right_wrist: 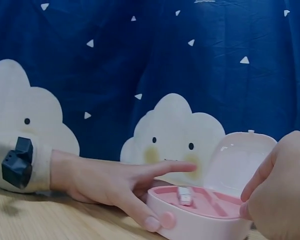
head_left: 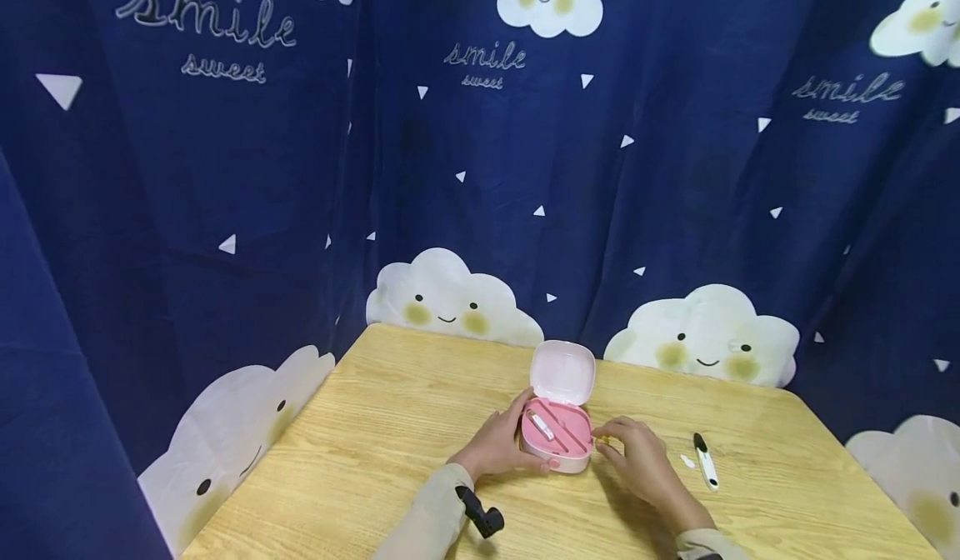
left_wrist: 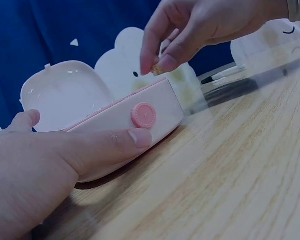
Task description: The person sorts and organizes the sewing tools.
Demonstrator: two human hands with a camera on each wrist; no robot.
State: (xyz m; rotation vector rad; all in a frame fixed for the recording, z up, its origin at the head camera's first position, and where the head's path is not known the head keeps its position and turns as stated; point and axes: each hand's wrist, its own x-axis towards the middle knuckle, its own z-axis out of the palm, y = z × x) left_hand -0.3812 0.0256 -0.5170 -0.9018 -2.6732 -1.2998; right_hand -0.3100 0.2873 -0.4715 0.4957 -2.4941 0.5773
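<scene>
A small pink-and-white box (head_left: pixel 573 463) stands with its lid (head_left: pixel 562 372) raised at the back. My left hand (head_left: pixel 498 446) grips its left side, the thumb along the front just below a round pink button (left_wrist: pixel 143 115). Inside, a slim white object (head_left: pixel 540 424) lies in the left part of the pink divided tray (right_wrist: pixel 220 208). At the box's right rim, my right hand (head_left: pixel 637 457) pinches a small yellow piece (left_wrist: pixel 157 69) between thumb and fingers. The right wrist view hides that piece behind the hand.
Right of the right hand, a slim black-and-white tool (head_left: pixel 706 462) lies on the wooden table (head_left: pixel 420 377), with a small white piece (head_left: pixel 687 461) beside it. A dark blue curtain (head_left: pixel 465 143) with cloud prints hangs behind the table.
</scene>
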